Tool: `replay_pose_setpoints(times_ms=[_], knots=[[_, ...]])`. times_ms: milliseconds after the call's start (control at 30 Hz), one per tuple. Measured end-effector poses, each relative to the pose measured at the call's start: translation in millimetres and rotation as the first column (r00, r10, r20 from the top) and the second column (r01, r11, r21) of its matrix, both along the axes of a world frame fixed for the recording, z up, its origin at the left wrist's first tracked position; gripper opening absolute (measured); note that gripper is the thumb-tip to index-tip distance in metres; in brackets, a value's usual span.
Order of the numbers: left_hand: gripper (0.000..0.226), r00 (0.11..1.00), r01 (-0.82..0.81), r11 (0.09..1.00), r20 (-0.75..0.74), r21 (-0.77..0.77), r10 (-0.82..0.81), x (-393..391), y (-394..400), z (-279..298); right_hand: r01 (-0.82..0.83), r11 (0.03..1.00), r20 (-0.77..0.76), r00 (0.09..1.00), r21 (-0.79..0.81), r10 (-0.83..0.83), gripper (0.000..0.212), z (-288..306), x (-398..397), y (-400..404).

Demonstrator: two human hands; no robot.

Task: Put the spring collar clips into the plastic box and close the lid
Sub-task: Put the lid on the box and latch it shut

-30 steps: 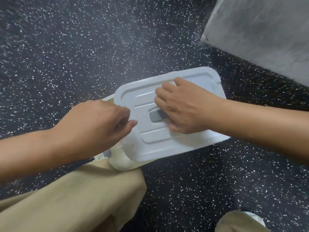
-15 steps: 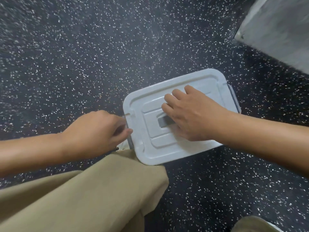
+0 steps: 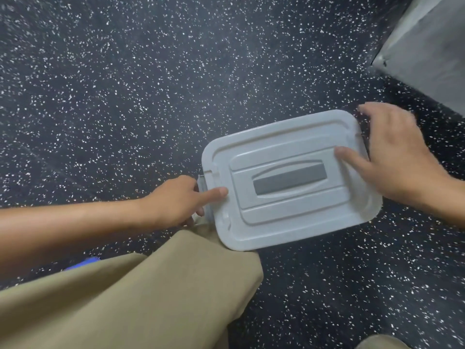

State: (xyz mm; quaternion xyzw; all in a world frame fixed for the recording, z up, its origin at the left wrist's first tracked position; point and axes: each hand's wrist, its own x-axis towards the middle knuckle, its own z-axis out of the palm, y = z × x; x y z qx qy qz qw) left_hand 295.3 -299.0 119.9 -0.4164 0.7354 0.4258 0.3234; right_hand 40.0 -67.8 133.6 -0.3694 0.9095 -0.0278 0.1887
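Observation:
The white plastic box [image 3: 289, 222] sits on the dark speckled floor with its lid [image 3: 276, 144] lying flat on top; a grey handle [image 3: 289, 179] is set in the lid's middle. My left hand [image 3: 176, 201] is at the box's left end, thumb on the lid's edge and fingers curled around the latch [image 3: 202, 182] there. My right hand [image 3: 395, 157] grips the right end, thumb on top of the lid and fingers down over the side. No spring collar clips are visible; the inside of the box is hidden.
My knee in tan trousers [image 3: 141, 293] touches the box's near left corner. A grey slab or wall base [image 3: 427, 49] stands at the far right. A small blue object [image 3: 83, 262] peeks out beside my leg.
My right hand has left the lid's centre handle and moved to the right end of the box. My left hand has shifted onto the left latch. The lid now lies flat.

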Motion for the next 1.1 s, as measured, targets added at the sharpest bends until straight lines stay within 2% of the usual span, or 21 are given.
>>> replay_pose_setpoints(times_ms=[67, 133, 200, 300, 367, 533, 633, 700, 767, 900, 967, 1033, 1100], knots=[[0.065, 0.999, -0.019, 1.000, -0.031, -0.001, 0.019, 2, -1, -5, 0.218, 0.976, 0.131, 0.967, 0.026, -0.219, 0.095, 1, -5, 9], [0.062, 0.999, -0.022, 1.000, -0.046, -0.019, 0.021, 3, -2, -7, 0.381, 0.919, 0.255, 0.883, 0.100, -0.394, 0.102, 0, -9, 15], [0.059, 0.999, 0.005, 0.999, -0.050, -0.047, -0.007, 2, -2, -7, 0.431, 0.879, 0.351, 0.806, 0.204, -0.477, 0.093, -2, -10, 18], [0.056, 0.997, 0.035, 0.992, -0.061, -0.122, -0.043, -2, 0, -6, 0.394, 0.888, 0.499, 0.735, 0.237, -0.459, 0.040, -3, -9, 19], [0.057, 0.995, 0.054, 0.981, -0.077, -0.184, -0.069, -4, 2, -4, 0.387, 0.898, 0.550, 0.713, 0.210, -0.436, 0.024, 0, -9, 18], [0.052, 0.990, 0.100, 0.966, -0.075, -0.239, -0.121, -6, 4, 3, 0.395, 0.902, 0.517, 0.743, 0.174, -0.425, 0.020, -4, -10, 19], [0.053, 0.966, 0.181, 0.936, -0.126, -0.302, -0.227, -8, 10, 13, 0.406, 0.899, 0.429, 0.792, 0.161, -0.435, 0.036, -8, -10, 22], [0.056, 0.906, 0.255, 0.892, -0.232, -0.372, -0.355, -13, 19, 19, 0.408, 0.901, 0.395, 0.811, 0.147, -0.431, 0.040, -9, -11, 21], [0.051, 0.797, 0.325, 0.834, -0.345, -0.446, -0.495, -21, 28, 19, 0.393, 0.908, 0.374, 0.828, 0.142, -0.417, 0.041, -10, -12, 20], [0.028, 0.472, 0.391, 0.714, -0.540, -0.581, -0.697, -53, 62, 12, 0.373, 0.922, 0.318, 0.866, 0.099, -0.385, 0.041, -11, -8, 23], [0.026, 0.331, 0.397, 0.639, -0.547, -0.659, -0.769, -72, 83, 6, 0.366, 0.928, 0.305, 0.879, 0.062, -0.367, 0.038, -12, -4, 25], [0.045, 0.289, 0.424, 0.538, -0.454, -0.729, -0.843, -87, 101, -6, 0.362, 0.932, 0.311, 0.884, 0.015, -0.349, 0.036, -15, -2, 27], [0.069, 0.315, 0.471, 0.492, -0.381, -0.732, -0.869, -96, 110, -20, 0.365, 0.931, 0.334, 0.881, -0.030, -0.335, 0.036, -19, -3, 30]])
